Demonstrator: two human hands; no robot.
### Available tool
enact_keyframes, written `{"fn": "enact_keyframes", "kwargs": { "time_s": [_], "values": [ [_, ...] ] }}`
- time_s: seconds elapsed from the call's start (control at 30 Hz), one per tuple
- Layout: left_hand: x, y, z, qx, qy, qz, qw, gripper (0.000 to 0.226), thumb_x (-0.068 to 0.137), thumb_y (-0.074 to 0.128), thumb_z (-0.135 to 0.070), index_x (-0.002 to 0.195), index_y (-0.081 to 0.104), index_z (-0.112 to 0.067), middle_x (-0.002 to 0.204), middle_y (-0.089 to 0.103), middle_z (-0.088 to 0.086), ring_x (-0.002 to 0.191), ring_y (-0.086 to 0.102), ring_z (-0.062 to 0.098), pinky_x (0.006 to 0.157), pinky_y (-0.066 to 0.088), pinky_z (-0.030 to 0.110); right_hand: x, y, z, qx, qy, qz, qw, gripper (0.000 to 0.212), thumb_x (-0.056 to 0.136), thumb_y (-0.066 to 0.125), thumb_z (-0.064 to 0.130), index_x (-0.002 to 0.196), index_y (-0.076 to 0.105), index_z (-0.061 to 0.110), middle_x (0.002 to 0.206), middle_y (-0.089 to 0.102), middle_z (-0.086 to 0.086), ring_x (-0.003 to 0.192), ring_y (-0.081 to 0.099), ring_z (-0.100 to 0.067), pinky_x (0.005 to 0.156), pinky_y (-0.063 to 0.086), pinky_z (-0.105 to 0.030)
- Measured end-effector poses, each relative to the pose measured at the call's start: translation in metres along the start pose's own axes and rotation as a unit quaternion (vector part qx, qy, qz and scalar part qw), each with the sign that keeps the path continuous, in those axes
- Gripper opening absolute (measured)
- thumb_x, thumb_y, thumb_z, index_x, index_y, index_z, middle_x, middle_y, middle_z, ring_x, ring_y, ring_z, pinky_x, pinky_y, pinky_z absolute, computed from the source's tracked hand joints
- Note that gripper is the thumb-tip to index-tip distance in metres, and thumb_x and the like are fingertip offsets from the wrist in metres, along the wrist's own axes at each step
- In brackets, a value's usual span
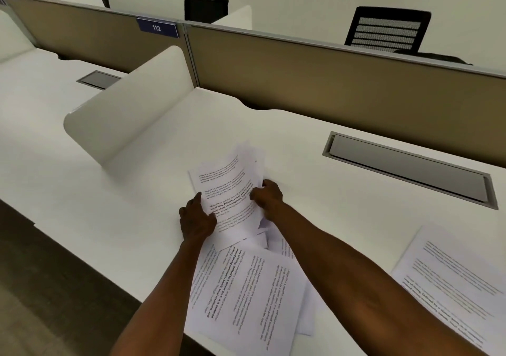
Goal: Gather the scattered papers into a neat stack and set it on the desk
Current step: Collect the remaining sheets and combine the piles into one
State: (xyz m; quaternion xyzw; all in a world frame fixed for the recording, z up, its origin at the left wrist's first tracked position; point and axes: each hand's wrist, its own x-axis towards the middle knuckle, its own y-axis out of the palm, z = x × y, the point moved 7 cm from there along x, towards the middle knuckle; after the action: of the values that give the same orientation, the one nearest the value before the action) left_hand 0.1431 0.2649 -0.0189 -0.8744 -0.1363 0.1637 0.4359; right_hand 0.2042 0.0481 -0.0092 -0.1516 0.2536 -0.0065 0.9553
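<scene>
Already the left hand (197, 220) and right hand (267, 195) are clamped on opposite edges of a loose, uneven bundle of white printed sheets (228, 191) mid-counter (137, 197), likely thin, floppy and slippery, best squeezed by the long edges.

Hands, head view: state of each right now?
Left hand: closed on the left edge of the bundle of printed sheets.
Right hand: closed on the same bundle's right edge.
</scene>
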Motion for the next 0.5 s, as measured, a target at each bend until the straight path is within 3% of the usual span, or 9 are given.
{"fn": "enact_keyframes", "kwargs": {
  "time_s": [0.17,0.3,0.4,0.5],
  "values": [
    [-0.015,-0.005,-0.007,-0.034,0.044,-0.029,0.998,0.078,0.090,0.068,-0.022,0.156,0.027,-0.015,0.165,0.017,0.014,0.150,0.018,0.035,0.118,0.030,0.049,-0.011,-0.028,0.028,0.024,-0.129,-0.044,0.990,0.046,0.081,0.063,0.000,0.125,0.063,0.009,0.113,0.070,-0.012,0.100,0.067,-0.029,0.090,0.056,-0.039],
    [-0.068,0.005,-0.029,-0.045,0.198,-0.069,0.977,0.083,0.083,0.073,-0.036,0.154,0.033,-0.019,0.162,0.026,0.009,0.148,0.025,0.024,0.116,0.031,0.037,-0.018,-0.067,0.051,0.070,-0.185,-0.082,0.977,0.040,0.078,0.065,0.001,0.114,0.065,0.017,0.098,0.068,-0.002,0.087,0.065,-0.020,0.078,0.056,-0.030],
    [-0.108,0.047,-0.035,0.013,0.285,0.057,0.957,0.089,0.081,0.065,-0.060,0.155,0.028,-0.029,0.163,0.025,-0.002,0.149,0.021,0.015,0.121,0.024,0.036,-0.024,-0.100,0.066,0.095,-0.211,-0.106,0.967,0.038,0.078,0.065,0.002,0.112,0.065,0.019,0.097,0.068,0.000,0.084,0.066,-0.017,0.079,0.056,-0.034],
    [-0.127,0.081,-0.028,0.090,0.289,0.136,0.943,0.087,0.084,0.057,-0.066,0.157,0.025,-0.030,0.166,0.015,-0.007,0.155,0.006,0.017,0.127,0.006,0.039,-0.034,-0.132,0.073,0.163,-0.207,-0.108,0.958,0.041,0.079,0.066,-0.002,0.116,0.063,0.015,0.107,0.070,-0.007,0.097,0.068,-0.026,0.084,0.060,-0.043]
  ]
}}
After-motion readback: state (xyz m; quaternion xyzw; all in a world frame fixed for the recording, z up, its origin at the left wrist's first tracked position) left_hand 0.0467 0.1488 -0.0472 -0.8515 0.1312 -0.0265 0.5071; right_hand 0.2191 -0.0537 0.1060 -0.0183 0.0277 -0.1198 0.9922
